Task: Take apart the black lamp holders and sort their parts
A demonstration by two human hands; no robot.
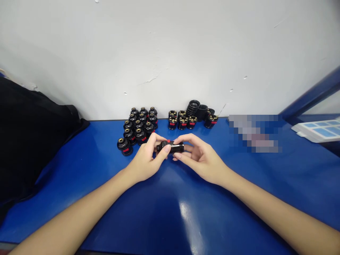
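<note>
Together, the left hand (146, 159) and right hand (204, 161) pinch a black socket (175, 147), held sideways just below the frame's centre. Domed sockets (129, 136) stand left of centre, open-topped sockets (181, 125) just right; black cloth (29, 141) lies at the left edge.

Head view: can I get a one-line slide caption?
Left hand and right hand hold a red-marked black part above a blue table, near clustered black parts.
</note>
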